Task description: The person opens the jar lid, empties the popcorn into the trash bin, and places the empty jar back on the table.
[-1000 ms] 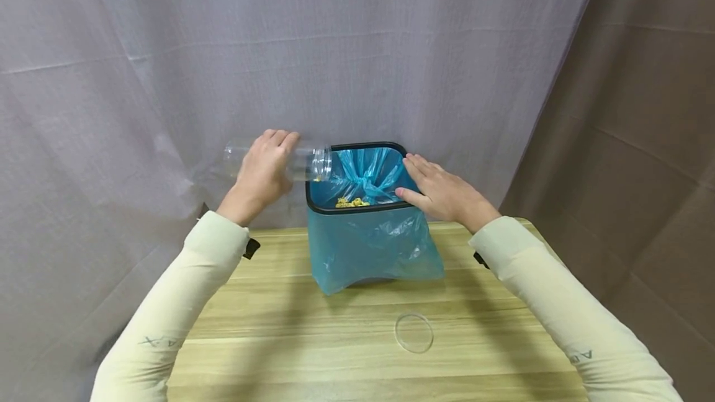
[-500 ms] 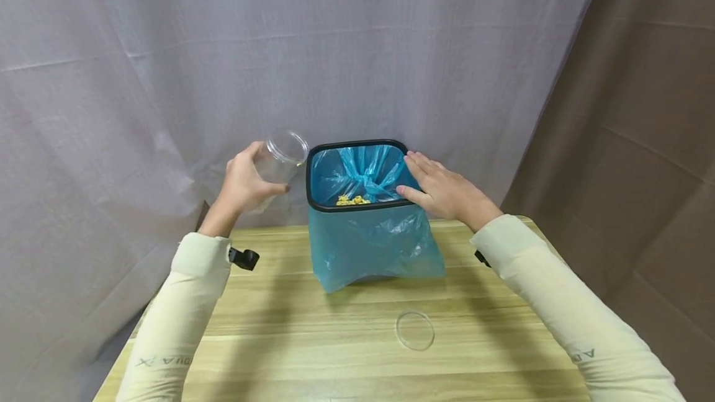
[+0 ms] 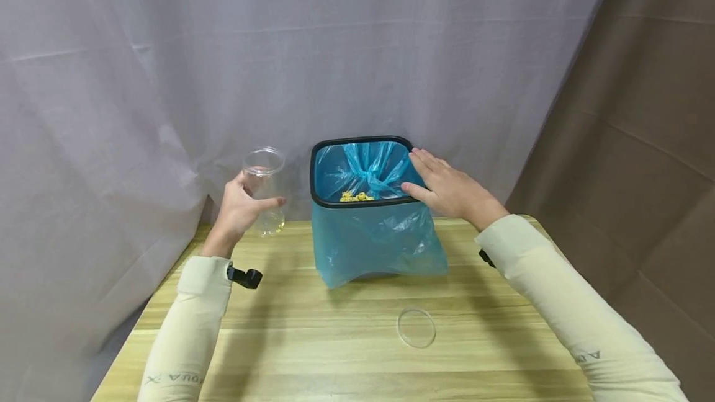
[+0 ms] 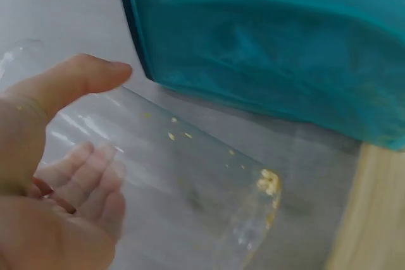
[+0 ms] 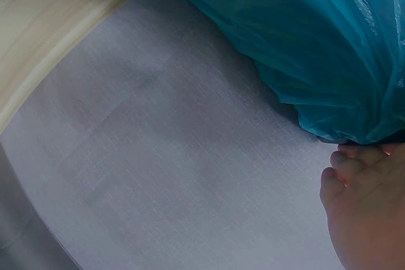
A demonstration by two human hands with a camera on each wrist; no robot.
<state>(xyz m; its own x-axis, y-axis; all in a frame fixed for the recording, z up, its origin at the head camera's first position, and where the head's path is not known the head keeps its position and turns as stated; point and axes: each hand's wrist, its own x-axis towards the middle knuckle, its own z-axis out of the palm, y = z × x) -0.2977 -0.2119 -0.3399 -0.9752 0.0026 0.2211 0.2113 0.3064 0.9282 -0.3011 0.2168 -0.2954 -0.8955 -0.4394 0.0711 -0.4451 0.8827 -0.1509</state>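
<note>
My left hand (image 3: 237,206) grips a clear plastic jar (image 3: 265,188), upright and without a lid, left of the bin. In the left wrist view its fingers show through the clear wall, and yellow crumbs cling inside the jar (image 4: 190,156) with a small clump near its bottom. My right hand (image 3: 449,188) rests on the right side of the bin's black rim with its fingers straight. The trash bin (image 3: 363,203) has a black rim and a blue plastic liner folded over its outside. Yellow popcorn-like pieces (image 3: 356,196) lie inside it.
A clear ring-like round lid (image 3: 416,328) lies on the wooden table (image 3: 313,346) in front of the bin. A grey curtain (image 3: 335,48) hangs right behind the table, and a brown one (image 3: 631,172) on the right.
My left hand has turned the jar from lying sideways over the bin's rim to upright, and has moved it left and down. The right hand stays at the rim.
</note>
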